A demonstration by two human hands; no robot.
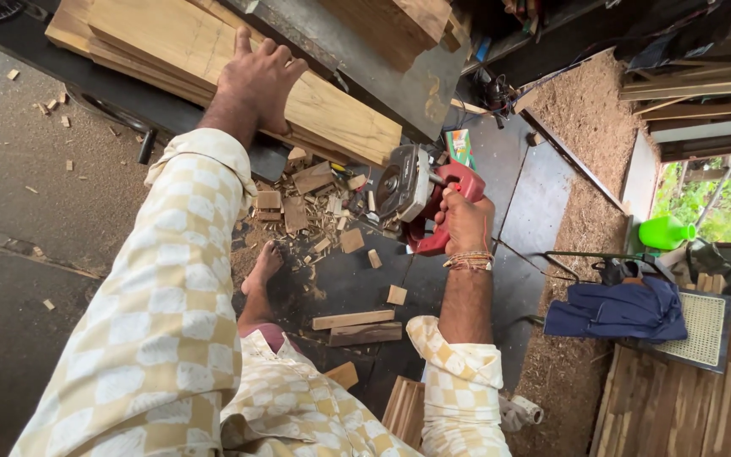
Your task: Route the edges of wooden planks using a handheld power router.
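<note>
On a dusty workshop floor, a person's left hand [257, 78] is resting flat, fingers together, on stacked planks [213, 59] at the far left. To the right, the right hand [464, 222] is gripping a red circular saw [420, 196], fingers clamped around what seems to be its handle. Wood offcuts [315, 211] are lying near a bare foot [264, 269].

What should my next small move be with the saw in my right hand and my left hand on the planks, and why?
Probably bring the red circular saw up toward the stacked wooden planks before anything else. Your right hand holds it low, apart from the wood, above the offcuts on the floor, while your left hand lies flat on the top plank, steadying it.
</note>
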